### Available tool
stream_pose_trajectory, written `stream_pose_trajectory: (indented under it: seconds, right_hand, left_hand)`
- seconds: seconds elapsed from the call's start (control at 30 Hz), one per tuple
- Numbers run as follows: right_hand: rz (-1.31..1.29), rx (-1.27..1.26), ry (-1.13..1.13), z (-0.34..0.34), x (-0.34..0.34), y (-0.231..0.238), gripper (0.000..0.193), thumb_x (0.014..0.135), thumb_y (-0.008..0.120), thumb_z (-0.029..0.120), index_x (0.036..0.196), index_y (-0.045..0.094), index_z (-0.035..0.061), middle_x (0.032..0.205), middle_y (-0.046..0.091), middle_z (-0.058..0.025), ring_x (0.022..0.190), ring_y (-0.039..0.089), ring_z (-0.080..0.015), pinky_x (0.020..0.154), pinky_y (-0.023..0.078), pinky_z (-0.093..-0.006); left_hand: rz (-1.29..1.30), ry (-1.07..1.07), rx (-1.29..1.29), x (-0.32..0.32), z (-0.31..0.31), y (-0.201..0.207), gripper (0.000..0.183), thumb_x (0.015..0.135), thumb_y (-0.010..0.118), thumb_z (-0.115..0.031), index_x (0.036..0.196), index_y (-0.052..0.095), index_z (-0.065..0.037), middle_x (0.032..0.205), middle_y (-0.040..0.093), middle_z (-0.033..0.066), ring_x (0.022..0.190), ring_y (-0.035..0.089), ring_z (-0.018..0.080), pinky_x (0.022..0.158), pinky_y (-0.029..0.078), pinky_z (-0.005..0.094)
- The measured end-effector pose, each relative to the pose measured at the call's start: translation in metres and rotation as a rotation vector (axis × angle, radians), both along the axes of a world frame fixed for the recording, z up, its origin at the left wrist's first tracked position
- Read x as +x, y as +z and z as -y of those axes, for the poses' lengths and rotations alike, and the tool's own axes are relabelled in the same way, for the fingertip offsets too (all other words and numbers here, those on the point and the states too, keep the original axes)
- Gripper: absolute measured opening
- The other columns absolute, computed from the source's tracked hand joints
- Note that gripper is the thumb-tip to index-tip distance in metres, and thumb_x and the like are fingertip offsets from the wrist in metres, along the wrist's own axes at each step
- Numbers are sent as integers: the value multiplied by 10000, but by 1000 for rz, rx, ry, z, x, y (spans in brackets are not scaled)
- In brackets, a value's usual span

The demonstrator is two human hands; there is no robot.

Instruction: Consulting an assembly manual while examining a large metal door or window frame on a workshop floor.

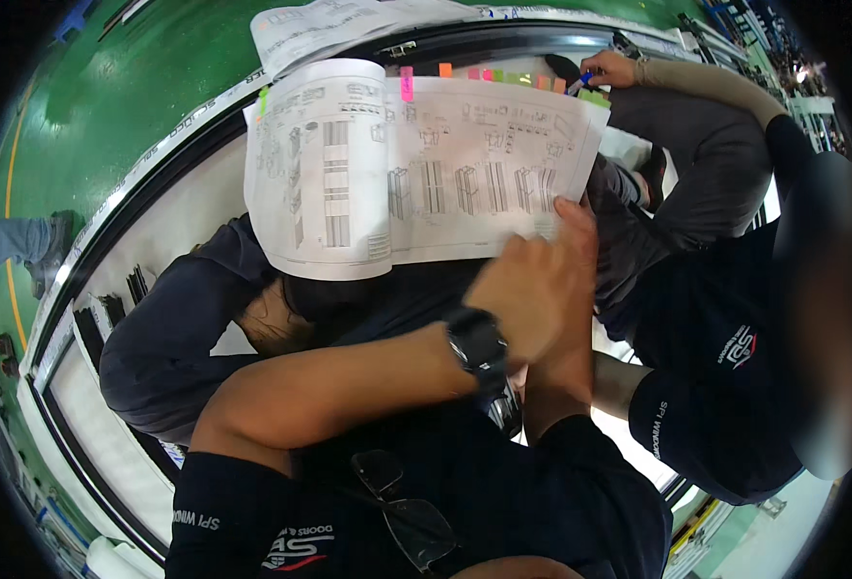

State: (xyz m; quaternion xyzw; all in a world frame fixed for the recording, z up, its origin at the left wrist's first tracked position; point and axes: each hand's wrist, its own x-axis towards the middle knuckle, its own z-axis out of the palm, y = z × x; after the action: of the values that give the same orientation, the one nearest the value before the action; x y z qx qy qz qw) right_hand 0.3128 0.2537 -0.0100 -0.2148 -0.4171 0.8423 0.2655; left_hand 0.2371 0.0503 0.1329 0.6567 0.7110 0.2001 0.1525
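Note:
A thick booklet of printed drawings (474, 207) lies spread before me, its left page (358, 217) curling over. Coloured tabs (407, 84) stick out along its top edge. My right hand (577, 236) grips the lower right edge, thumb on top of the page and the other fingers mostly hidden. Across it reaches my left hand (527, 294), with a black watch (477, 343) on the wrist. It hovers by the lower right of the page, fingers smeared by motion. Beyond the booklet's top right corner, a co-worker's hand (611, 69) holds a blue pen (580, 83).
The co-worker's bent leg (706, 145) and dark shirt (725, 357) are close on my right. More printed sheets (339, 29) lie behind the booklet on a large dark frame (170, 159). At far left another person's leg (11, 243) stands on the green floor (156, 72).

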Motion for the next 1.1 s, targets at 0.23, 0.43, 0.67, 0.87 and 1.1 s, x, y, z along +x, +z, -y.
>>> stream_pose_trajectory:
  seconds: [0.23, 0.43, 0.67, 0.87, 1.1]
  right_hand:
    - [-9, -20, -14, -14, 6, -2, 641, 776, 679, 40, 1377, 465, -26, 1257, 612, -175, 1089, 630, -294, 985, 499, -381]
    - [-7, -39, -56, -6, 3, 7, 661, 761, 676, 11, 1384, 459, -32, 1245, 609, -187, 1085, 625, -294, 980, 495, -374]
    - [3, -48, -40, -4, 4, 12, 658, 747, 703, 8, 1365, 481, -29, 1213, 628, -182, 1070, 631, -285, 965, 505, -369]
    - [-33, -79, -31, -3, 2, 13, 666, 745, 712, -1, 1366, 475, -34, 1195, 635, -180, 1076, 630, -279, 960, 510, -369]
    - [-87, -93, -1, 3, -5, 22, 687, 749, 697, 28, 1384, 443, -39, 1253, 597, -197, 1084, 630, -298, 953, 527, -391]
  left_hand:
    - [-237, 404, -16, -70, 24, 5, 626, 827, 713, -412, 1217, 557, 51, 1404, 465, 309, 665, 694, 331, 560, 559, 386]
    - [-144, 452, -105, -70, 8, -2, 489, 833, 721, -358, 1055, 568, 50, 1344, 511, 320, 740, 693, 397, 584, 564, 434]
    - [-60, 332, -103, -58, -6, 12, 503, 837, 720, -357, 1102, 523, 22, 1414, 446, 311, 766, 693, 402, 630, 568, 456]
    - [-54, 368, -68, -49, -29, -8, 539, 813, 741, -399, 1112, 515, -12, 1446, 436, 267, 823, 694, 392, 655, 571, 452]
    - [-80, 211, 79, -32, -60, -20, 515, 798, 749, -401, 1125, 553, -56, 1434, 461, 232, 810, 704, 337, 613, 566, 411]
